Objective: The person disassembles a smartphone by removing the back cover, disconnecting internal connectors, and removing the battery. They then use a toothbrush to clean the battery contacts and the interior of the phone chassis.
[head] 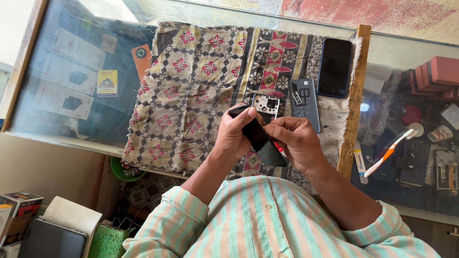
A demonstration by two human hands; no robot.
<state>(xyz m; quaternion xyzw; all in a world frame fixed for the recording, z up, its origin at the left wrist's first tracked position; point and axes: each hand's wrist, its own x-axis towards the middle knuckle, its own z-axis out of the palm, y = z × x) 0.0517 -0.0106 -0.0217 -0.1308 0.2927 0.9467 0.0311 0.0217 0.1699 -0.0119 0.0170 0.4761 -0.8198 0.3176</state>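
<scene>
Head view, looking down on a glass counter (64, 76) covered in the middle by a patterned cloth (199, 82) with red flowers and dark diamonds. At frame centre both hands meet over the cloth's lower right part. Left hand (235, 136): fingers curled closed around the upper end of a dark opened phone (257, 135), thumb on its near face. Right hand (295, 140): fingers bent and closed on the phone's right edge, fingertips pressing at its side; whether a tool sits between them cannot be told. The phone is tilted, its top end toward the upper part of the frame, where exposed internal parts (266, 105) show pale and metallic; its lower end points toward the person's striped shirt (257, 224). Just right of the hands a grey back cover (304, 102) lies flat on the cloth, and beside that, upper right of centre, a black phone (335, 66) lies screen up, apart from both hands. Right of the wooden strip (354, 98), on the glass, a toothbrush (392, 150) with orange and white handle. Lower left corner: a closed dark laptop (49, 252) and small boxes (4, 215).
</scene>
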